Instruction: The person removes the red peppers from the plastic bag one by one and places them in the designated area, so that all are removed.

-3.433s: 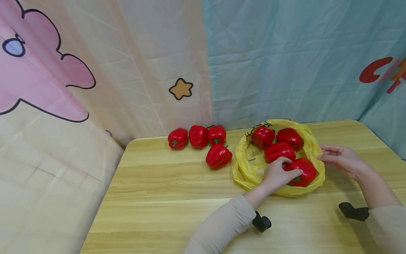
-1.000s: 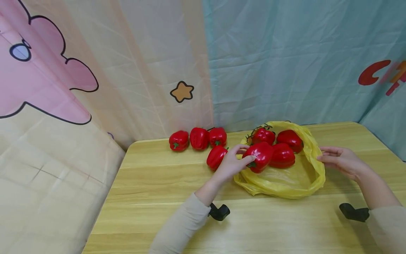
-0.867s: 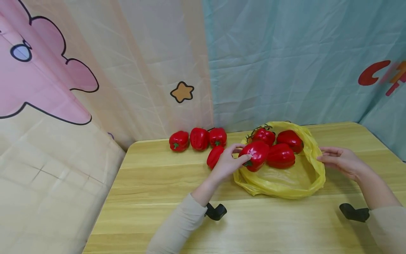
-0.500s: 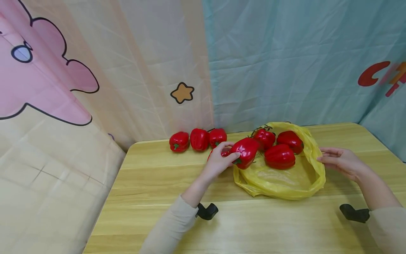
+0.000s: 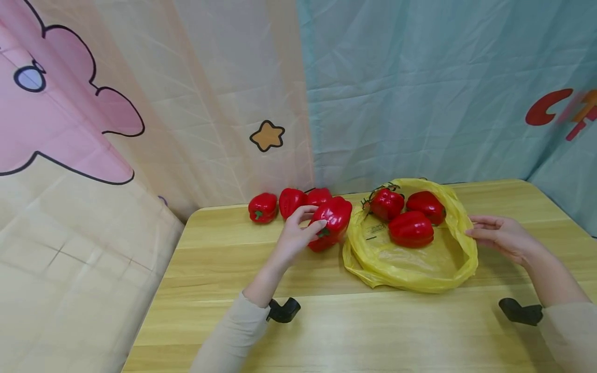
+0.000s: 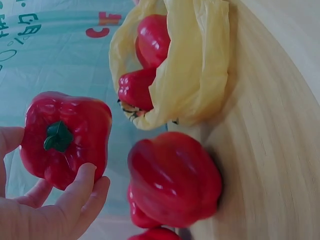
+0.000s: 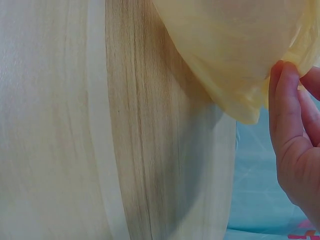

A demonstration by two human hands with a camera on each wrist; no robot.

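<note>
My left hand [image 5: 295,235] holds a red bell pepper [image 5: 335,215] by its sides, left of the yellow plastic bag [image 5: 368,264]. In the left wrist view the held pepper [image 6: 65,137] shows its green stem, with thumb and fingers around it. Just beneath it lies another bell pepper [image 5: 319,245], mostly covered in the head view. My right hand [image 5: 506,238] pinches the bag's right rim; the right wrist view shows fingertips on the thin yellow film [image 7: 230,55]. Inside the bag sit three red bell peppers, one [image 5: 411,229] in front and two behind.
Along the table's back edge stand more bell peppers, the leftmost [image 5: 263,208] apart from two partly hidden ones. The wooden table [image 5: 210,290] meets a printed curtain [image 5: 224,103] behind. Black curved mounts [image 5: 520,312] sit at both wrists.
My left hand has lifted a bell pepper out of the bag and carried it left, over the pepper on the table. The right hand keeps its place at the bag's rim.
</note>
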